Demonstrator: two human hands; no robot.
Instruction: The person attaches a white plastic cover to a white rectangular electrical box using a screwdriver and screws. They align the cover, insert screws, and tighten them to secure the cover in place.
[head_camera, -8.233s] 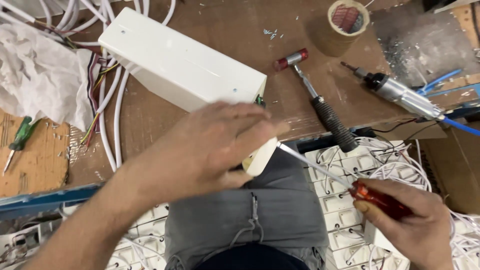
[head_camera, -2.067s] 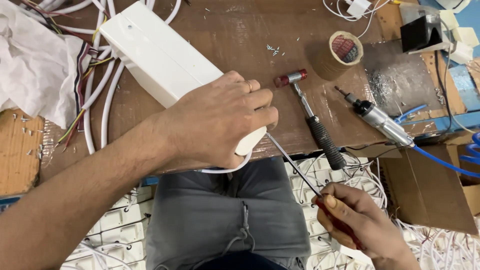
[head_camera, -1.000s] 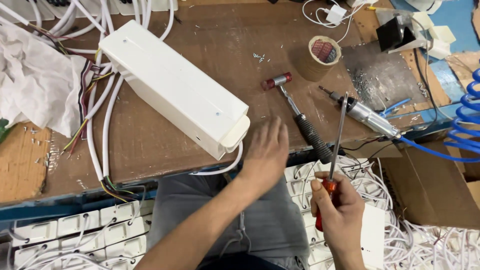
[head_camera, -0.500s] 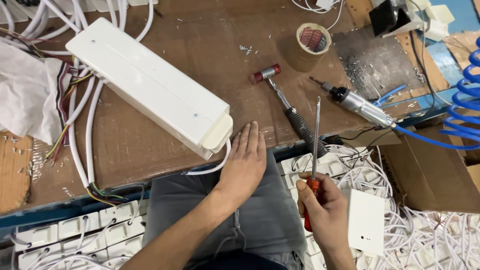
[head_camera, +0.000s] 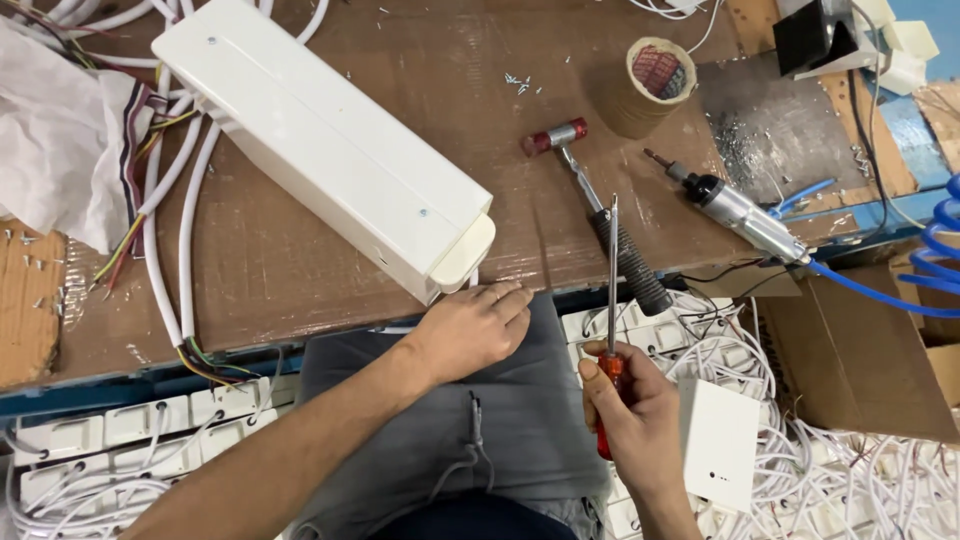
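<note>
While right hand grips screwdriver upright | left hand open beside white box | hammer near

A worn brown workbench fills most of the view, its top scuffed and dusted with small metal scraps, its front edge trimmed in blue. Below that edge, the space is heaped with white cables and white plastic housings, and an open cardboard box stands to the right. The light is even and bright, with soft shadows.
</note>
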